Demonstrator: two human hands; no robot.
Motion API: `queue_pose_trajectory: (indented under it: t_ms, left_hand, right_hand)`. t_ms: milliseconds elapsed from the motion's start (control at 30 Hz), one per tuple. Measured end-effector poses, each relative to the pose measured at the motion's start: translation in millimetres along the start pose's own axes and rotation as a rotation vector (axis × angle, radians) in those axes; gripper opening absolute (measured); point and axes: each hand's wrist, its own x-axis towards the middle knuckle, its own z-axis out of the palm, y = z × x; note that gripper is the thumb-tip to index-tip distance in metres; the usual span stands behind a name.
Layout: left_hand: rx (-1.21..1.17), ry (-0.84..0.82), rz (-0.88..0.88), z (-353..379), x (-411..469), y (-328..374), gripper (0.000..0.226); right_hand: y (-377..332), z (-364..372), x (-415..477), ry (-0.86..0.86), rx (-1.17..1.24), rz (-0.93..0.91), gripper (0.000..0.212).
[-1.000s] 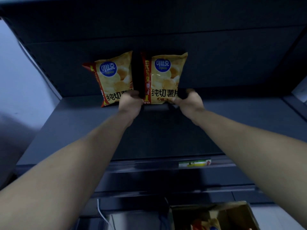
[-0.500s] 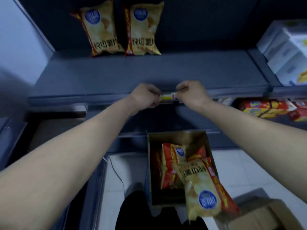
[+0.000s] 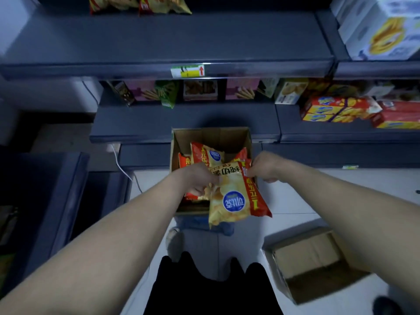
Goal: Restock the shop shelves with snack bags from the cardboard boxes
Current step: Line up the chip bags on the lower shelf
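- Head view, looking steeply down past both bare forearms at grey shop shelving and a tiled floor (image 3: 295,196).
- Holds one snack bag (image 3: 234,201) above the near end of an open cardboard box (image 3: 211,133), print upside down, round blue logo facing the camera.
- With the left grip (image 3: 200,178), curls fingers round the bag's left edge. Possibly catches a second, red-edged bag underneath as well, though the blur there leaves that unsure.
- With the right grip (image 3: 264,167), pinches the bag's far right corner, fingers bent tight.
- Inside the box, more bags (image 3: 206,155) of the same kind, standing on edge toward the far wall.
- Box itself on the floor, just in front of the lower shelf (image 3: 181,119).
- Lower right on the floor, well apart from the first, a second cardboard box (image 3: 306,262), open, brown inside showing.
- Far back on the upper shelf (image 3: 170,37), at the top edge of view, two shelved bags (image 3: 163,5) side by side.
- On that shelf's front lip, a price label (image 3: 187,71) in white, green and yellow with a red arrow.
- Along the back of the lower shelf, a row of biscuit cartons (image 3: 200,89). To the right, red and yellow packs (image 3: 336,110).
- Top right, stacked white cartons (image 3: 381,30).
- Left of the box, a white cable (image 3: 120,162) running down to the floor.
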Motion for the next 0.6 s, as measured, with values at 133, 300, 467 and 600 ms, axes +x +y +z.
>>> queue_pose_trajectory:
  t_ms: [133, 300, 467, 600]
  left_hand:
    - [-0.134, -0.04, -0.086, 20.8, 9.2, -9.8, 0.053]
    - [-0.196, -0.019, -0.08, 27.9, 6.6, -11.1, 0.051]
    - [-0.195, -0.016, -0.064, 20.2, -11.5, -3.2, 0.052]
    - [-0.253, 0.001, -0.033, -4.4, -32.1, 10.1, 0.052]
  right_hand:
    - [8.5, 14.7, 2.5, -0.127, 0.266, 0.097, 0.028]
    - [5.9, 15.3, -3.4, -0.181, 0.485, 0.147, 0.043]
    - [1.9, 3.7, -13.3, -0.226, 0.474, 0.158, 0.049]
    - [-13.8, -19.7, -30.7, -0.277, 0.406, 0.085, 0.049]
